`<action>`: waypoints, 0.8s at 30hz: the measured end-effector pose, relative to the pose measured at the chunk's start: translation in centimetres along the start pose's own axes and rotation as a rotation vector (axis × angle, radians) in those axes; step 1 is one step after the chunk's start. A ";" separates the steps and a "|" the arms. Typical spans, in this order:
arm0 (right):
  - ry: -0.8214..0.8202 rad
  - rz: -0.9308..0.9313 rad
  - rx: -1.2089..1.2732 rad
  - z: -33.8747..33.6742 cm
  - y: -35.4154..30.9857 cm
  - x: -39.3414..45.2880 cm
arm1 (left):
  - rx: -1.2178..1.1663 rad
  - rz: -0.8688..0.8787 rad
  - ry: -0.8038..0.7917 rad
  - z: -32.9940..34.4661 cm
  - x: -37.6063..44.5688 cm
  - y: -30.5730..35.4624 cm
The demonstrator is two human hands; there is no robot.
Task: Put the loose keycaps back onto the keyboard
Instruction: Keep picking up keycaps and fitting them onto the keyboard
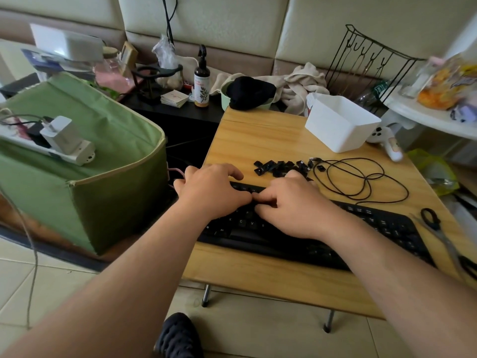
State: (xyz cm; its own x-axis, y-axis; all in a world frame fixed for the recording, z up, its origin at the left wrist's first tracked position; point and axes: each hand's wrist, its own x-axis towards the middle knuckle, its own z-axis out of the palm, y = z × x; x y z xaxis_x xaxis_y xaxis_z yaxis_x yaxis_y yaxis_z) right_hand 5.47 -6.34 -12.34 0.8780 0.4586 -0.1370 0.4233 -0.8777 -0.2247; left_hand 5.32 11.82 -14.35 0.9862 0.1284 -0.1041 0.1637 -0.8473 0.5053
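Note:
A black keyboard lies across the small wooden table. Behind it sits a pile of several loose black keycaps. My left hand rests over the keyboard's left upper rows, fingers curled down, thumb tip meeting my right hand. My right hand lies beside it over the middle rows, its fingers bent toward the left thumb. What is between the fingertips is hidden, so I cannot tell whether a keycap is pinched there.
A coiled black cable lies right of the keycaps. A white plastic box stands at the table's back right. Scissors lie at the right edge. A green fabric bin stands left of the table.

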 end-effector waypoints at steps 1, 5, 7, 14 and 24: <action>0.053 -0.011 0.054 0.0 0.5 -0.1 | 0.008 0.001 -0.002 0.0 0.0 0.1; 0.382 0.132 0.314 -0.8 2.8 1.2 | 0.028 0.016 0.003 0.1 -0.1 0.3; 0.383 0.169 0.220 -0.8 3.9 2.6 | 0.022 0.013 -0.003 0.1 -0.1 0.4; 0.213 0.118 -0.052 -0.3 3.6 7.5 | -0.035 -0.006 0.056 -0.4 0.1 0.7; 0.268 0.076 0.391 -0.7 2.5 5.9 | -0.203 0.182 0.189 -0.3 0.5 0.9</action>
State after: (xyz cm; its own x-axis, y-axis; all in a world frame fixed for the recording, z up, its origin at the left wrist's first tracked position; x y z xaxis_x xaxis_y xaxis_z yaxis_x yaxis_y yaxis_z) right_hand 11.84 -5.91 -13.04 0.9515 0.2983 0.0748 0.2853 -0.7655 -0.5767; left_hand 6.01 11.30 -13.67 0.9836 0.0939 0.1542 -0.0327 -0.7474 0.6636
